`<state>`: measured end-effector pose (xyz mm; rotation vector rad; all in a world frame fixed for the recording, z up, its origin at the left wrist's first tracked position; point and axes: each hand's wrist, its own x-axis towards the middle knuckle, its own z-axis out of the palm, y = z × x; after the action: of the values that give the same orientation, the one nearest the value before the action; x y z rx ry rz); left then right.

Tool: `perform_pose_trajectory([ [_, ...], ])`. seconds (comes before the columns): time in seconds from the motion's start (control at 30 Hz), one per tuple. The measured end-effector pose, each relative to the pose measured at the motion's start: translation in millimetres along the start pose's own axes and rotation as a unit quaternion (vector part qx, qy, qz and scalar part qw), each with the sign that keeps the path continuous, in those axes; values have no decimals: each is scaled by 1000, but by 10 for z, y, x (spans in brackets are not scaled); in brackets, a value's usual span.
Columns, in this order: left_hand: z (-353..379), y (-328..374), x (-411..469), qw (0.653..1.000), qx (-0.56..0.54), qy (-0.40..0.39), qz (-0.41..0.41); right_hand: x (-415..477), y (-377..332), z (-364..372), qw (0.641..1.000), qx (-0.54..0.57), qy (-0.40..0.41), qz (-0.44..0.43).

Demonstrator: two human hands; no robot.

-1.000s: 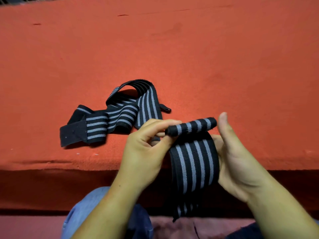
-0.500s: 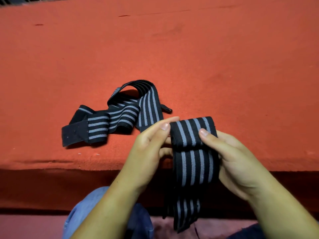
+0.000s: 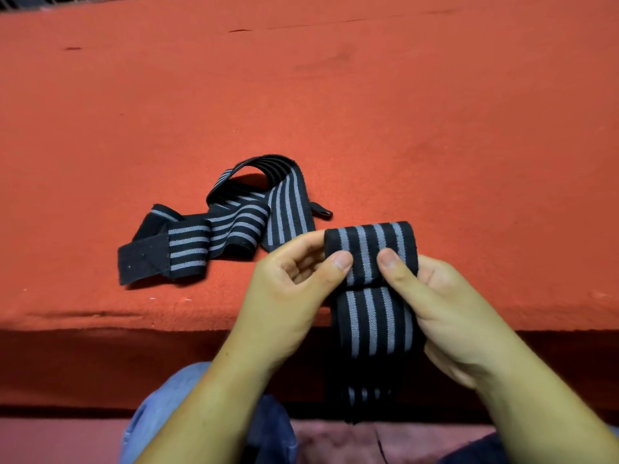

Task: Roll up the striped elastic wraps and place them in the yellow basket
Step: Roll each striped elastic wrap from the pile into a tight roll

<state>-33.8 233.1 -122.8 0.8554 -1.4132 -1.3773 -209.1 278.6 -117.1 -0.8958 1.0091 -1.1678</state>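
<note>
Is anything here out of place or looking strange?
Nothing is damaged. The second wrap lies unrolled in a loose tangle on the red table. The yellow basket is not in view. Both hands hold the started roll.

- Two bare forearms, no sleeves reaching into view, no watch, no rings or bands.
- Left hand (image 3: 288,296) and right hand (image 3: 445,309) ungloved, with short, plain, unpainted nails.
- Blue denim trousers (image 3: 160,413) over the left leg, paler at the knee, darker toward the inner thigh.
- Dark cloth at the lower right corner, too little visible to tell more.
</note>
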Motion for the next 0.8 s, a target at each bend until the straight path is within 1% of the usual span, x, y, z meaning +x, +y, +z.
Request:
perform_pose_trajectory([
  [0.1, 18, -11, 0, 1000, 0, -30, -4, 5, -3, -4, 1000, 18, 14, -1],
  [0.33, 10, -23, 0, 999, 24, 3, 28, -17, -39, 42, 994, 48, -16, 93],
  [0.57, 38, 26, -3, 997, 49, 20, 50, -32, -79, 46, 989, 54, -22, 134],
  [0.7, 32, 31, 16, 995, 70, 31, 69, -38, -85, 25, 988, 67, -36, 133],
  [0.8, 16, 15, 15, 991, 103, 25, 77, -44, -111, 31, 988, 94, -36, 117],
])
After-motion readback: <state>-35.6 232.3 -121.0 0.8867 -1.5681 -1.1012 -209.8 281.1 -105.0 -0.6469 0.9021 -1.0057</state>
